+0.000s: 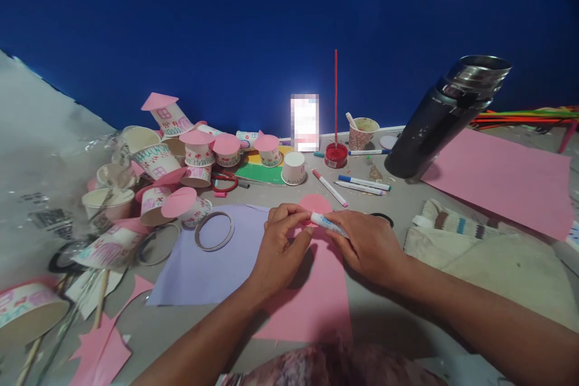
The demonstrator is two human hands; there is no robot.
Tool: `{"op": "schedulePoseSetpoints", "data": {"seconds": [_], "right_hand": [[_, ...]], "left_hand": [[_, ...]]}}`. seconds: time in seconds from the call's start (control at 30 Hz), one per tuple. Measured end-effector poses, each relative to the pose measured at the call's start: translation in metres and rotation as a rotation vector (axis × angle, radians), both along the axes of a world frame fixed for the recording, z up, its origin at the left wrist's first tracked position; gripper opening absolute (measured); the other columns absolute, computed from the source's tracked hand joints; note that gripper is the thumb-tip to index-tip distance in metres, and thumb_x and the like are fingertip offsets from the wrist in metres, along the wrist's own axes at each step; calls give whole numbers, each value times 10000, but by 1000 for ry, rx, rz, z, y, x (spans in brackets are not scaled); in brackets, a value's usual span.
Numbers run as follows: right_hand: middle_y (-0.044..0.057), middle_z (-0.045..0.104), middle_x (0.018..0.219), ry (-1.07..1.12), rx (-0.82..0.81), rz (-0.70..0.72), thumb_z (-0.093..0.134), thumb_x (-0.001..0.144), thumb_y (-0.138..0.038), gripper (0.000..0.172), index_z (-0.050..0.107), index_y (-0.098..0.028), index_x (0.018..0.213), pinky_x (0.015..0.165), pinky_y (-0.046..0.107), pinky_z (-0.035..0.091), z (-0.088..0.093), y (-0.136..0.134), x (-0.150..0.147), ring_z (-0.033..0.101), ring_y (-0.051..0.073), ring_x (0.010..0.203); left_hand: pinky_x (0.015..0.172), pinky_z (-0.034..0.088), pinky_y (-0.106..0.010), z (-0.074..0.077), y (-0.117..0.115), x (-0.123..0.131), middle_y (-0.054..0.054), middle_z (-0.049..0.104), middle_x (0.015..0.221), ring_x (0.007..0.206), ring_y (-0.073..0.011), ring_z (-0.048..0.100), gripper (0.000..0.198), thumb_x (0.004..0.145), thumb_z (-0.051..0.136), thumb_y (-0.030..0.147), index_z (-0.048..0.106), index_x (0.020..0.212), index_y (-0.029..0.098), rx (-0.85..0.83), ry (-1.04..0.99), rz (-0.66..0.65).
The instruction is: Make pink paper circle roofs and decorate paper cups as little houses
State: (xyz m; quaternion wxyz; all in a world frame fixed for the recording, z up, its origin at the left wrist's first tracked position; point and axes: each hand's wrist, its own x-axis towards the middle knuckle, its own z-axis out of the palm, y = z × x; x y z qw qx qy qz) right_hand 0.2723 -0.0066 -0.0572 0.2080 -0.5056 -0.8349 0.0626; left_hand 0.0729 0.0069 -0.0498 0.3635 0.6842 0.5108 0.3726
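My right hand [368,241] is closed around a white glue stick [322,221] with blue print, which lies slantwise between my hands. My left hand [286,241] has its fingers curled at a small pink paper circle [315,201]. Its index fingertip meets the end of the glue stick; part of the circle is hidden by both hands. Beneath them lies a pink paper sheet [312,307], and a lavender sheet [181,280] spreads to the left with a roll of tape [198,231] on it.
Decorated paper cups [199,148] with pink roofs crowd the left. Several markers [330,187], an upturned white cup [294,169] and a red paint jar [336,157] stand or lie behind my hands. To the right are a tilted dark flask [429,120] and a folded cloth [479,253].
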Motion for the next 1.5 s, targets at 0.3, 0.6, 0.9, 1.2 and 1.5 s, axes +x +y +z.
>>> {"op": "schedulePoseSetpoints", "data": {"seconds": [0.3,0.6,0.9,1.2,1.5], "right_hand": [[106,796,1105,-12,-28,-10,427,1072,-397,365,701,-207,1219,775,332,508,3,0,-1,753,255,949],[104,795,1083,-44,-37,-16,437,1068,-370,343,699,-205,1217,762,334,495,2,-1,-2,753,257,936],[105,795,1087,-19,-31,-29,396,1078,-371,374,705,-198,1198,744,347,489,6,-2,-3,756,266,909],[75,802,1012,8,16,-67,392,1082,-400,384,702,-201,1188,691,325,445,3,-2,-1,756,249,829],[94,794,1090,-53,-88,-53,424,1077,-385,362,692,-194,1228,721,318,443,7,-2,-3,756,255,925]], "left_hand": [[970,490,-402,3,0,-1,-51,771,1065,1083,-241,656,247,876,642,203,778,1076,253,15,-44,18],[963,487,-397,3,1,-1,-55,767,1076,1062,-239,672,245,860,648,226,796,1053,247,-132,-122,15],[944,482,-386,7,0,-1,-46,768,1024,1016,-232,666,241,838,641,199,804,1007,254,-107,-103,4],[979,475,-383,6,0,-2,-75,759,1109,1090,-249,658,279,836,665,237,800,1080,234,-97,-98,-11],[932,483,-367,12,-4,0,-94,722,1160,1071,-259,650,288,844,663,282,814,1082,222,-251,-181,32]]}}
